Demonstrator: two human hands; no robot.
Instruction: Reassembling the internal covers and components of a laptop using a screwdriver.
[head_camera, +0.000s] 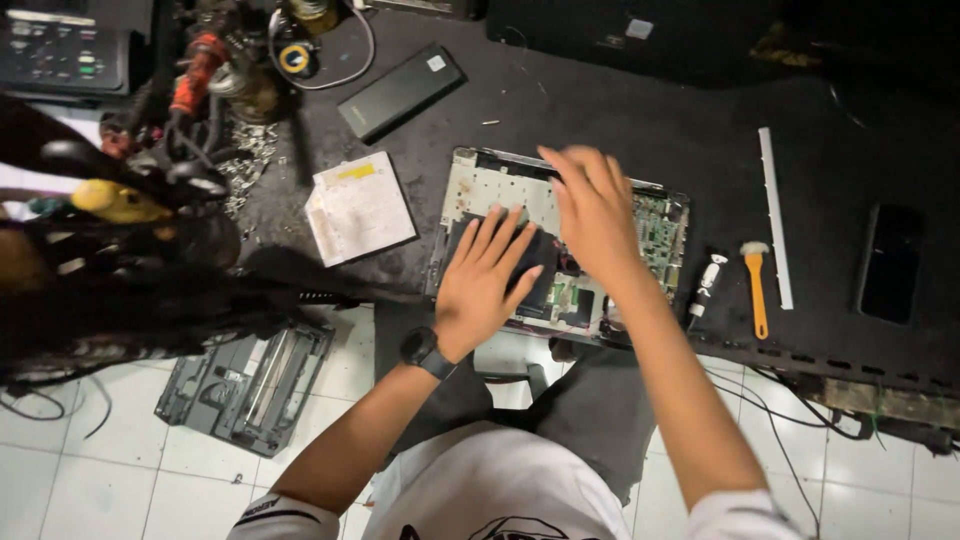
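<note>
The dark bench (620, 110) carries an opened laptop chassis (480, 185) at its near edge, about midway along; its cover is already off, so the pale inner frame, a black flat panel (545, 262) and the green circuit board (662, 232) lie bare, which I judge to mean the opening-up is done and the work on the inside is under way, with the board and other parts seated in place. The left hand (478, 285), a dark watch on its wrist, lies flat on the black panel with the fingers (492, 235) spread and pressing, gripping nothing. The right hand (595, 215) hovers over or rests on the middle of the chassis, fingers loosely open and somewhat blurred; whether it pinches some small part I cannot tell. Towards the far-left of the bench lie a silver optical drive (360, 205) and a black slim pack (400, 90). Towards the right edge lie a long white strip (776, 220), a black phone (890, 262), an orange-handled brush (757, 285) and a small white tool (706, 280). On the tiled floor below sits a grey dismantled frame (245, 385).
</note>
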